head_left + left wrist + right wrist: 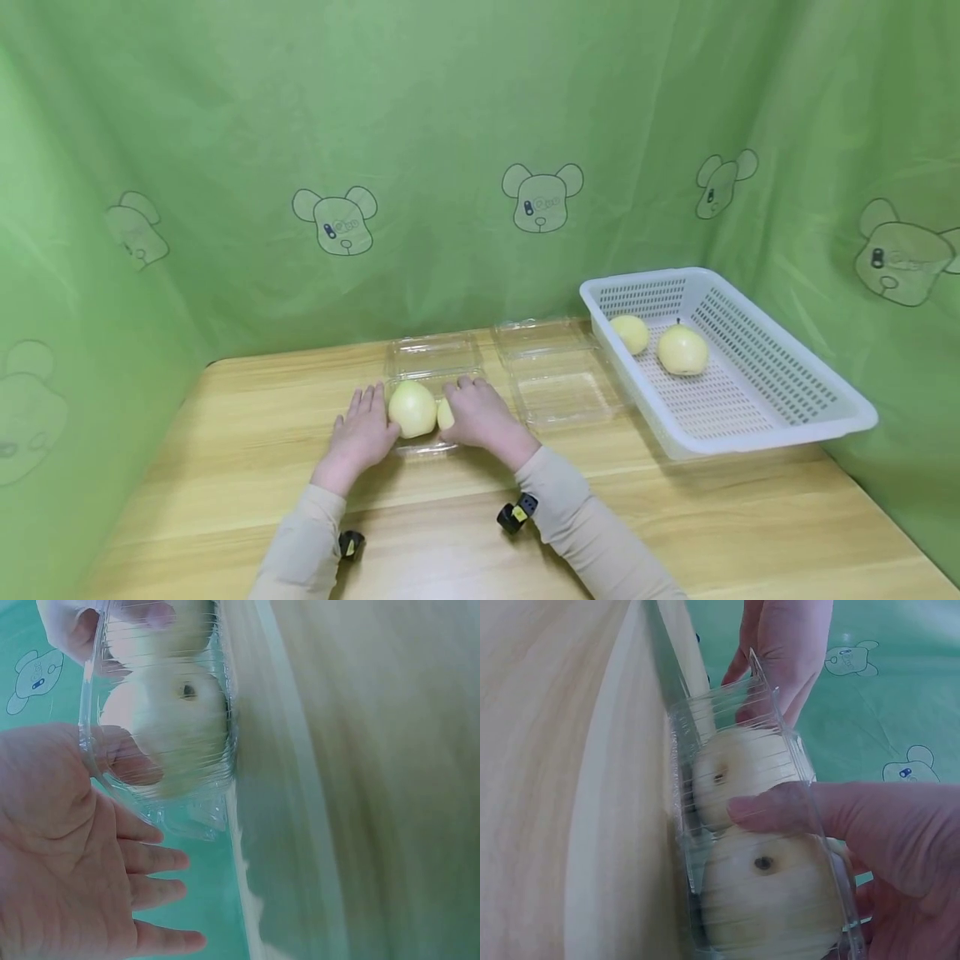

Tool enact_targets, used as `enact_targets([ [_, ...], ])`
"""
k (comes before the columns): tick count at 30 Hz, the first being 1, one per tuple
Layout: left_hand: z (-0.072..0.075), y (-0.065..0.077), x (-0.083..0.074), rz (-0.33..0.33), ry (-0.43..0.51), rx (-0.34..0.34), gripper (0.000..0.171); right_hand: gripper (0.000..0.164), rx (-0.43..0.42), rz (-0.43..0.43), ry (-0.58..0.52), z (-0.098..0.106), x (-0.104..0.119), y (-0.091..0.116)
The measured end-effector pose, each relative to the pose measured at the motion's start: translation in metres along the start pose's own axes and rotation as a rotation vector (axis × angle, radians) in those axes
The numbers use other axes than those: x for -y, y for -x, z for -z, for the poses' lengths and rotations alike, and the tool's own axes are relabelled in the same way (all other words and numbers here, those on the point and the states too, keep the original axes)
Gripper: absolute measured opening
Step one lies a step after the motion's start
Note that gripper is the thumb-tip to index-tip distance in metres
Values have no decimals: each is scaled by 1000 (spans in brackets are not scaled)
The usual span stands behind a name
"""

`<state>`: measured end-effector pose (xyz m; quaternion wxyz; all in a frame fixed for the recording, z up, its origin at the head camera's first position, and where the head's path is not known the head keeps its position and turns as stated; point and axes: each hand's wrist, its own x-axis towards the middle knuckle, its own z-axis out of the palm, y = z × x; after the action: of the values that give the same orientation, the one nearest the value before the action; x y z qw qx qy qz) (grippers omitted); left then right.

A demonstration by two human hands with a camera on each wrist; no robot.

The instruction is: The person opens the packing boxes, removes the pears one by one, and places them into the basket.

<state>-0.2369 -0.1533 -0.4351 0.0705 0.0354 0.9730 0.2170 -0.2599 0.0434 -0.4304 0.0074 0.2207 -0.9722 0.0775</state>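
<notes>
Two pale yellow pears sit side by side in a clear plastic clamshell box [423,448], its lid folded back behind. The left pear [412,410] shows fully in the head view; the right pear [780,900] is mostly covered there by my right hand [483,414]. That hand grips the right pear, its thumb [772,808] across the near side inside the box wall. My left hand [362,433] lies at the box's left edge with fingers straight and spread. In the left wrist view its thumb [131,759] reaches inside the wall against the left pear [172,720].
A second open clamshell box [558,392] lies right of the first. Further right stands a white slotted basket [757,442] holding two more pears [682,350]. Green curtains [442,275] bound the wooden table [247,417] at the back and sides.
</notes>
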Motion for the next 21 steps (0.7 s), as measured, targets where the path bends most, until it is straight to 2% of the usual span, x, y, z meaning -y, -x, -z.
enact_targets([
  [10,-1,-1,1,8,14,-3,76,74,14,62,-177,12,-9,2],
  [15,-1,-1,1,6,14,-4,76,76,22,68,-218,15,-10,3],
  [21,0,1,1,10,10,-3,75,78,-11,64,-269,18,-13,3],
])
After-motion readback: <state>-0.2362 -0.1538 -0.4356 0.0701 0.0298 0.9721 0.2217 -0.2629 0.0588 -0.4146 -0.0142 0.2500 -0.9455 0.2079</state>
